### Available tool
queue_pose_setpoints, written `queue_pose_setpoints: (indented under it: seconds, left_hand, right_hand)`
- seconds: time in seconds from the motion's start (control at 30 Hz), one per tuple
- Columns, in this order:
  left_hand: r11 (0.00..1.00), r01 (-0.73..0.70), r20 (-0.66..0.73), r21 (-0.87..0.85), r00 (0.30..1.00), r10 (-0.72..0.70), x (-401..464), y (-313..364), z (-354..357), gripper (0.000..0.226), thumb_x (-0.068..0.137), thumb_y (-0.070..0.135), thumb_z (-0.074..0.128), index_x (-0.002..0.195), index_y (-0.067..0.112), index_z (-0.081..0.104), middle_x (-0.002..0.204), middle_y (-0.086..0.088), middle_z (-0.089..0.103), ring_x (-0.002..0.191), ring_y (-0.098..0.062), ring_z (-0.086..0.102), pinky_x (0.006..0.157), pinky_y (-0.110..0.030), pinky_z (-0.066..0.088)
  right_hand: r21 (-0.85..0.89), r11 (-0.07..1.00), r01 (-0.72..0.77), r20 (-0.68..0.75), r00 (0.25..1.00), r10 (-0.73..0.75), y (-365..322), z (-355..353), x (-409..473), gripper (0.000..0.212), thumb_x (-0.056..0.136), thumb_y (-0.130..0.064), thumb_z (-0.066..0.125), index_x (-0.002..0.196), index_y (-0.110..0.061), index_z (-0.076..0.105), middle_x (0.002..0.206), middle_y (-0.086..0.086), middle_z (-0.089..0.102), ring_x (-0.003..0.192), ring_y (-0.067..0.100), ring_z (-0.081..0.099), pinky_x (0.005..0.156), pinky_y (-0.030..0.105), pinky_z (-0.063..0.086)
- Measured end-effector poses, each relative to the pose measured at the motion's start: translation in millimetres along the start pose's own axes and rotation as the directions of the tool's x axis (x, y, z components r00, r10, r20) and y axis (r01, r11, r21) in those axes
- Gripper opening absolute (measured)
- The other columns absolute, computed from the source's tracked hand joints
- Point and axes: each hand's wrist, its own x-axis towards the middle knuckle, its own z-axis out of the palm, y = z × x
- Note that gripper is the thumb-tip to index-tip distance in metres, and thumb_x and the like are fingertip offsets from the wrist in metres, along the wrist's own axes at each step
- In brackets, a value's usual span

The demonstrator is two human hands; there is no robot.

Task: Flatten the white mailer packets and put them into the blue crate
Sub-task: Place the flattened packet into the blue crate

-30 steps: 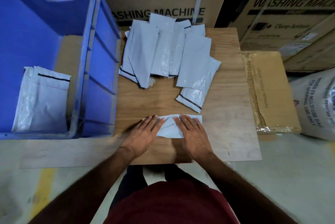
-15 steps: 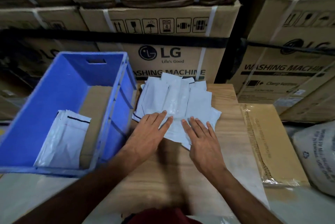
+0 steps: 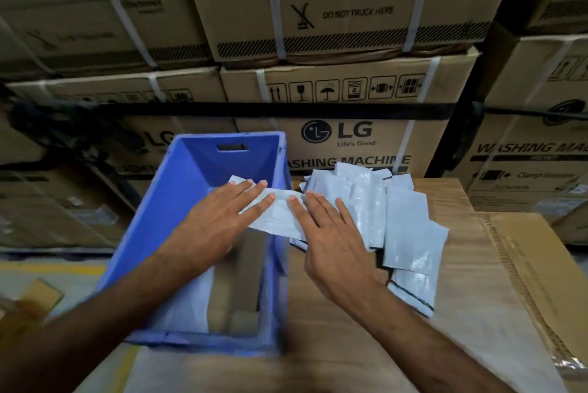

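Both hands on one white mailer [image 3: 276, 217] mid-frame, above blue crate [image 3: 178, 201] rim: left hand [image 3: 219, 221] and right hand [image 3: 331, 233] fingers spread flat on top, grip underneath hidden, can't tell. Loose mailer pile [image 3: 404, 227] right of centre.

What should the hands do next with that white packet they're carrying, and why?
Probably lower the white packet into the blue crate and let go. Both the left hand and right hand hold it flat, partly over the crate's right wall, and another flattened packet already lies on the crate floor below.
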Motion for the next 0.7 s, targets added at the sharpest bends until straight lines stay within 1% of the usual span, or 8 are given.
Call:
queue_pose_setpoints:
  seconds: [0.07, 0.13, 0.2, 0.23, 0.4, 0.47, 0.57, 0.7]
  left_hand:
    - [0.998, -0.055, 0.033, -0.004, 0.998, 0.055, -23, -36, -1, 0.082, 0.074, -0.006, 0.077, 0.149, 0.013, 0.049, 0.156, -0.018, 0.043, 0.137, -0.038, 0.051, 0.112, -0.047, 0.042]
    - [0.99, -0.141, -0.012, 0.0, 0.99, 0.141, -44, -66, 5, 0.049, 0.103, 0.002, 0.039, 0.147, 0.016, 0.053, 0.156, -0.017, 0.043, 0.138, -0.036, 0.049, 0.116, -0.041, 0.03]
    - [0.986, -0.167, 0.05, -0.022, 0.985, 0.168, -61, -93, 12, 0.069, 0.109, 0.017, -0.003, 0.146, 0.017, 0.055, 0.156, -0.017, 0.042, 0.141, -0.031, 0.044, 0.119, -0.036, 0.021]
    - [0.983, -0.181, 0.084, -0.027, 0.98, 0.182, -68, -104, 17, 0.071, 0.109, 0.019, -0.006, 0.148, 0.018, 0.053, 0.158, -0.016, 0.04, 0.143, -0.029, 0.041, 0.12, -0.035, 0.019]
    - [0.963, -0.268, 0.111, 0.006, 0.958, 0.266, -79, -152, 54, 0.055, 0.112, 0.02, 0.009, 0.153, 0.018, 0.045, 0.16, -0.013, 0.039, 0.144, -0.026, 0.04, 0.122, -0.032, 0.018]
    - [0.949, -0.314, 0.122, 0.021, 0.943, 0.309, -72, -160, 64, 0.051, 0.107, 0.018, 0.021, 0.147, 0.014, 0.053, 0.152, -0.015, 0.049, 0.135, -0.031, 0.052, 0.119, -0.035, 0.03]
    - [0.899, -0.438, 0.22, 0.033, 0.88, 0.421, -55, -165, 81, 0.05, 0.094, 0.016, 0.035, 0.131, 0.016, 0.069, 0.139, -0.02, 0.061, 0.119, -0.036, 0.065, 0.097, -0.046, 0.054]
    - [0.787, -0.613, 0.303, 0.067, 0.764, 0.57, -33, -156, 119, 0.035, 0.084, 0.014, 0.057, 0.11, 0.019, 0.079, 0.123, -0.02, 0.07, 0.104, -0.038, 0.072, 0.082, -0.044, 0.061]
  right_hand:
    - [0.062, 0.998, 0.011, 0.075, 0.997, -0.015, -35, 14, 15, 0.081, 0.088, -0.01, 0.045, 0.163, -0.022, 0.015, 0.169, 0.009, 0.016, 0.156, 0.025, 0.014, 0.126, 0.044, 0.005]
    - [0.084, 0.996, 0.007, 0.159, 0.987, -0.021, -70, 28, 26, 0.088, 0.089, -0.006, 0.05, 0.164, -0.023, 0.005, 0.171, 0.01, 0.003, 0.157, 0.026, 0.005, 0.127, 0.043, 0.0]
    - [0.085, 0.996, -0.007, 0.202, 0.979, -0.01, -101, 48, 33, 0.087, 0.087, -0.004, 0.043, 0.164, -0.022, 0.005, 0.17, 0.012, 0.001, 0.157, 0.028, 0.005, 0.127, 0.045, 0.0]
    - [0.097, 0.995, -0.02, 0.214, 0.977, -0.002, -115, 57, 35, 0.084, 0.086, -0.005, 0.036, 0.164, -0.021, 0.007, 0.17, 0.014, 0.002, 0.157, 0.03, 0.008, 0.127, 0.046, 0.002]
    - [0.078, 0.988, -0.133, 0.329, 0.939, 0.1, -155, 99, 47, 0.076, 0.093, -0.007, 0.027, 0.163, -0.017, -0.002, 0.169, 0.018, -0.005, 0.157, 0.032, 0.004, 0.127, 0.046, 0.002]
    - [0.057, 0.978, -0.203, 0.371, 0.913, 0.168, -169, 112, 50, 0.076, 0.098, -0.007, 0.033, 0.162, -0.016, -0.007, 0.169, 0.018, -0.008, 0.156, 0.032, 0.002, 0.126, 0.048, 0.005]
    - [0.065, 0.928, -0.366, 0.481, 0.827, 0.293, -193, 133, 52, 0.086, 0.098, -0.008, 0.044, 0.161, -0.016, -0.013, 0.169, 0.016, -0.011, 0.156, 0.032, 0.0, 0.125, 0.051, 0.011]
    - [0.066, 0.822, -0.565, 0.603, 0.679, 0.419, -215, 172, 55, 0.079, 0.103, -0.008, 0.039, 0.161, -0.017, -0.013, 0.169, 0.017, -0.007, 0.156, 0.034, 0.002, 0.122, 0.054, 0.021]
